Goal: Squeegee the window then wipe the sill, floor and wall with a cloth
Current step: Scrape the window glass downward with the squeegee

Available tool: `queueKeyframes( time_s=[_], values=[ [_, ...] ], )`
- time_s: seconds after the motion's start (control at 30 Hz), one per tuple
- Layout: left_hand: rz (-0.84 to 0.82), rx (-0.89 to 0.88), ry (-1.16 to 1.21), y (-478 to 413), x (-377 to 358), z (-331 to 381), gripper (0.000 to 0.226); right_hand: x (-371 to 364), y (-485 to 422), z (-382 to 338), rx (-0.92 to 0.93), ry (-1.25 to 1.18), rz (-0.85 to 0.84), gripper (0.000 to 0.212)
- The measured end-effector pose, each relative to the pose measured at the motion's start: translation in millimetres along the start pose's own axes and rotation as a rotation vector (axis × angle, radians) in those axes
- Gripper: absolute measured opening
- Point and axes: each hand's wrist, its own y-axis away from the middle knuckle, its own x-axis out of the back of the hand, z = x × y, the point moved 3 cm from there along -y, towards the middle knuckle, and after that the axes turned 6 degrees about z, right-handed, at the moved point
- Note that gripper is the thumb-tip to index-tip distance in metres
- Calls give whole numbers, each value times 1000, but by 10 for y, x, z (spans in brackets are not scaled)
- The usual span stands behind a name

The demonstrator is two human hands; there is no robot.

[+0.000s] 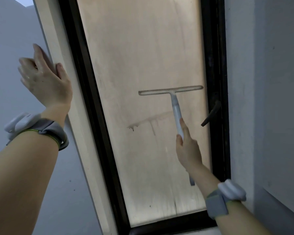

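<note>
- The right grip (187,148) is closed round the lower handle of the squeegee (171,90), with the forefinger laid along the shaft.
- The squeegee blade lies on the window pane (143,56), in its right half at about mid-height. The blade's right end is just beside the black sash frame (210,65).
- The blade's long axis runs horizontally across the pane. The handle runs down and slightly right, so the blade sits above the right grip.
- The left grip (42,78) holds nothing. Its fingers lie straight against the pale outer frame (63,56) at the pane's left edge, with the thumb on the front face, well apart from the squeegee.
- A dirty water line (149,120) with drips lies below the blade.
- I judge the squeegee step to be in hand. The next stroke is a downward pull over that line, made by the right grip.
</note>
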Motion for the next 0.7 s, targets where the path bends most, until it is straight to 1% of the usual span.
queueKeyframes(
  time_s=[0.2, 0.4, 0.47, 0.57, 0.7],
  values=[
    [4, 5, -12, -3, -2, 2, 56, -227, 555, 410, -45, 39, -67, 56],
    [-3, 2, 0, -7, 6, 14, 56, -129, 653, 500, -45, 42, -101, 58],
    [0, -7, 9, -15, 4, 2, 56, -49, 595, 387, -26, -9, -85, 58],
    [6, -13, 19, -27, -17, -14, 54, 93, 266, -4, 48, -61, -60, 57],
    [18, -20, 26, -33, -41, -23, 53, 373, -631, -844, 143, -78, -31, 53]
  ],
)
